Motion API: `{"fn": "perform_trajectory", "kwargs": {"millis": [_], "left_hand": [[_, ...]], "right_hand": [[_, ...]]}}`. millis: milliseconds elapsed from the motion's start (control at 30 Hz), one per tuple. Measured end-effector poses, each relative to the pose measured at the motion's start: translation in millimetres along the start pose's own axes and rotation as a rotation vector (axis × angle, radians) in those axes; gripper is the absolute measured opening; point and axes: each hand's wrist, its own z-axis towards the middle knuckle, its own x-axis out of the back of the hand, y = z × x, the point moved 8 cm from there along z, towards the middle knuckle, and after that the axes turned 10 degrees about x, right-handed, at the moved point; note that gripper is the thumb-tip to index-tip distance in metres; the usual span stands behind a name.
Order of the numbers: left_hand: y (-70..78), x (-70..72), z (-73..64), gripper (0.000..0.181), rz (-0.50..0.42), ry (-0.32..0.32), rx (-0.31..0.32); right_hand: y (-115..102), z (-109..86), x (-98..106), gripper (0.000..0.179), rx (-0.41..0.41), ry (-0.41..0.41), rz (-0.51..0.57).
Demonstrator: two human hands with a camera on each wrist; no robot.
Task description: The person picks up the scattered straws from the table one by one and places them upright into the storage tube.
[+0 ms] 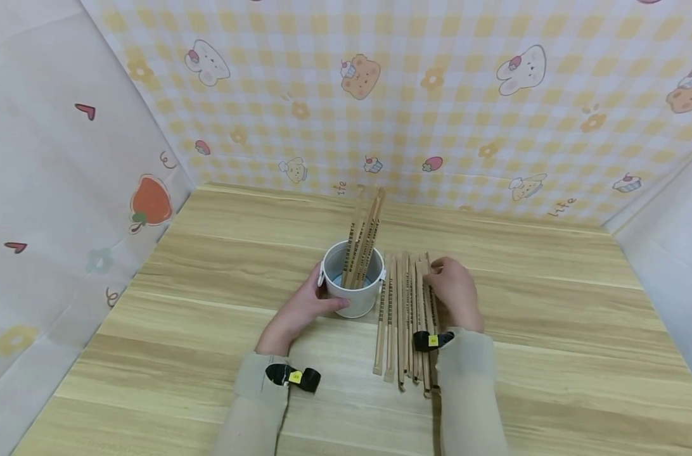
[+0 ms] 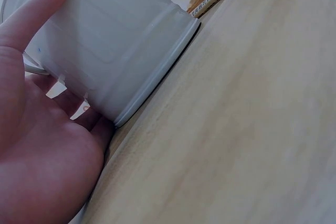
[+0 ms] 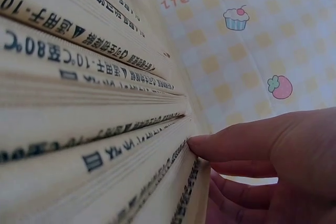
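Note:
A small white bucket stands on the table, several wrapped straws leaning upright inside it. My left hand grips it from the left, thumb across the front; the left wrist view shows the thumb on its wall and the other fingers partly hidden behind. To the right of the bucket lies a row of straws in brown printed paper. My right hand is at the row's right edge, near the far ends. Seen from the right wrist, its thumb and fingers pinch the outermost wrapped straw.
The wood-grain table runs back to a yellow checked cloth with cartoon prints. White printed cloth hangs along the left side. Black bands with small cameras sit on both wrists, the right one over the straws.

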Motion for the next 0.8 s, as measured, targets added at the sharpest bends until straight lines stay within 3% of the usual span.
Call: {"fn": "perform_trajectory", "kwargs": {"millis": [200,467,800], "left_hand": [[12.1,-3.5,-7.1,0.090,0.022,-0.002,0.009],[13.1,-4.2,-7.7,0.089,0.016,-0.004,0.014],[15.4,-4.8,-9.2,0.089,0.028,0.000,0.017]], "right_hand": [[0.6,-1.7,1.5,0.034,-0.009,-0.015,0.016],[2.5,0.6,1.5,0.032,0.022,-0.005,0.017],[5.7,-1.4,2.8,0.030,-0.010,-0.018,0.036]]}}
